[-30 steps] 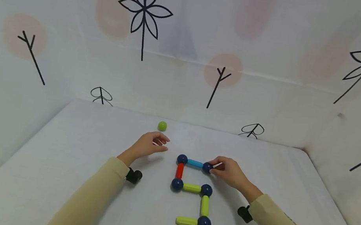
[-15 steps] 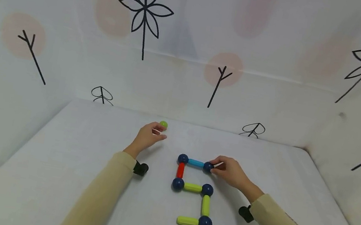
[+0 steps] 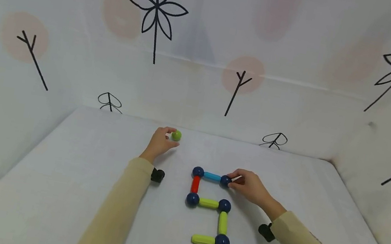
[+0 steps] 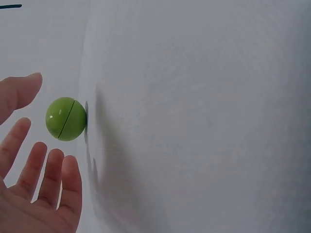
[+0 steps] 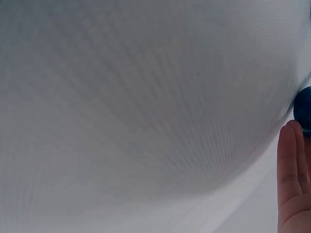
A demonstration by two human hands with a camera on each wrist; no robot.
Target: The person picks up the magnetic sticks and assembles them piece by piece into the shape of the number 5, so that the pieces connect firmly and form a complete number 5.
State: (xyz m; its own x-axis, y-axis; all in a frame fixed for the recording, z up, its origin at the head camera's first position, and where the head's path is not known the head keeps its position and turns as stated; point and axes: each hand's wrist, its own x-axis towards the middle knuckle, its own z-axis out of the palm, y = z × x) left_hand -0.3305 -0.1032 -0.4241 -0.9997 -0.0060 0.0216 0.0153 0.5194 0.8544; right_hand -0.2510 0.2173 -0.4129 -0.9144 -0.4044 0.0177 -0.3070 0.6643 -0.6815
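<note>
Near the table's far edge, my left hand (image 3: 162,142) reaches toward a light green ball (image 3: 176,135). In the left wrist view the thumb and fingers spread on either side of this ball (image 4: 66,119), with a gap between them and it. My right hand (image 3: 250,186) pinches a dark blue ball (image 3: 225,181) at the right end of a blue rod (image 3: 212,177). Only part of that dark blue ball (image 5: 303,109) and a few fingers show in the right wrist view. The blue rod's other end meets another dark blue ball (image 3: 198,171).
From there a red rod (image 3: 195,184) runs to a dark blue ball (image 3: 192,199). Light green rods (image 3: 208,203) and more dark blue balls (image 3: 222,243) continue the chain toward me, ending in a loose-ended green rod (image 3: 203,240). A patterned white cloth wall (image 3: 192,95) rises behind the table.
My left hand has moved away from me to the green ball, its fingers now spread about it. My right hand keeps its pinch on the dark blue ball, almost still.
</note>
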